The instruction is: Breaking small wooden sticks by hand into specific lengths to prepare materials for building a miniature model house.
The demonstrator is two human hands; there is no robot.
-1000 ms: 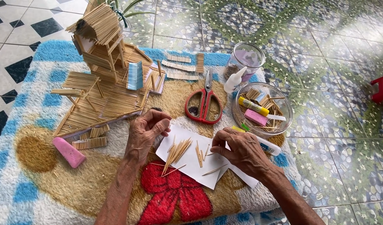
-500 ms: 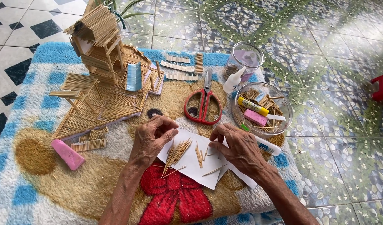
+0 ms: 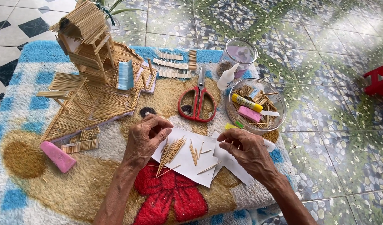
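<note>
My left hand (image 3: 146, 139) rests on the left edge of a white sheet of paper (image 3: 187, 160), fingers curled together beside a bunch of toothpicks (image 3: 171, 151) lying on the sheet. My right hand (image 3: 245, 149) lies on the paper's right side, fingers bent over a white tube (image 3: 268, 145) with a yellow and green end. More loose toothpicks (image 3: 194, 152) lie between the hands. Whether the left fingers pinch a toothpick is hidden.
A toothpick house model (image 3: 88, 37) on a toothpick base (image 3: 91, 110) stands at the back left of the patterned rug (image 3: 29, 125). Red scissors (image 3: 197, 102), a glue bottle (image 3: 226, 77), a glass jar (image 3: 240, 54), a clear bowl (image 3: 277, 106) of sticks and a pink block (image 3: 58, 156) lie around.
My left hand has slid right and forward onto the paper's edge, next to the toothpick bunch. My right hand has hardly moved.
</note>
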